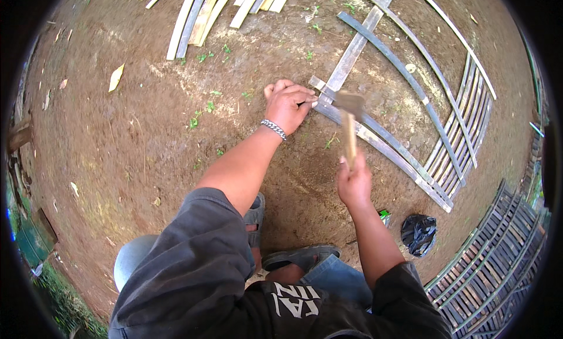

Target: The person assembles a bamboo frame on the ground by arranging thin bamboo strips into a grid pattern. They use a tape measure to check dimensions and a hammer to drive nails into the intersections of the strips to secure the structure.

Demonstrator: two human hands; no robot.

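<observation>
My right hand [355, 184] is closed round the wooden handle of a hammer [350, 134]. Its head, blurred by motion, is over the near end of a frame of slats on the ground. At that end my left hand [287, 108] has its fingers closed on the tip of a wooden slat [390, 148]; whether a nail is between them is too small to tell. A long grey upright slat [355, 55] meets this slat beside my fingertips. A second, curved-looking dark slat [390, 58] crosses the upright farther away.
Several loose slats [199, 16] lie at the far side. Closely spaced slats [460, 134] form the frame's right end. A black plastic bag [419, 233] and a slatted panel [492, 263] are at the right. My sandalled feet [299, 257] stand on bare soil.
</observation>
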